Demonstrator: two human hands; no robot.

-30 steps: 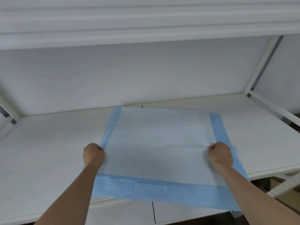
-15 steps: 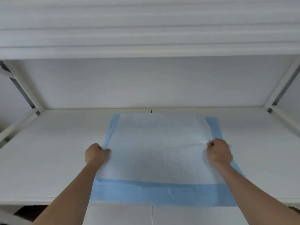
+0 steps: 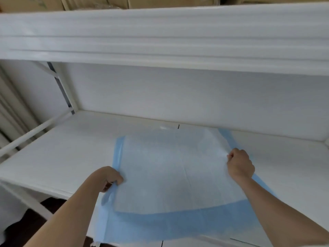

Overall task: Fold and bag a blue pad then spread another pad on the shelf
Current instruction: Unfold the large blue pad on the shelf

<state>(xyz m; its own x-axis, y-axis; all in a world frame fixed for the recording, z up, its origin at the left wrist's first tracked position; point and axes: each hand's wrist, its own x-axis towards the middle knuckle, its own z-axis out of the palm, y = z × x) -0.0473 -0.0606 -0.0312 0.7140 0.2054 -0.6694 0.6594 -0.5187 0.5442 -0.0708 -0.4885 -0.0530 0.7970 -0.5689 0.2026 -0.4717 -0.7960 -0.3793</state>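
Brown cardboard boxes [image 3: 96, 2] along the top, dark floor [image 3: 21, 227] below

The brown boxes [image 3: 92, 2] up top were cut off, and both hands hid the pad's [image 3: 174, 175] side edges.

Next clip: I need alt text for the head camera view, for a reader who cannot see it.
Two bare hands grip a blue-bordered pad lying on a white shelf, the left hand at its left edge and the right hand at its right edge. The pad's near edge overhangs the shelf front; cardboard boxes sit above.
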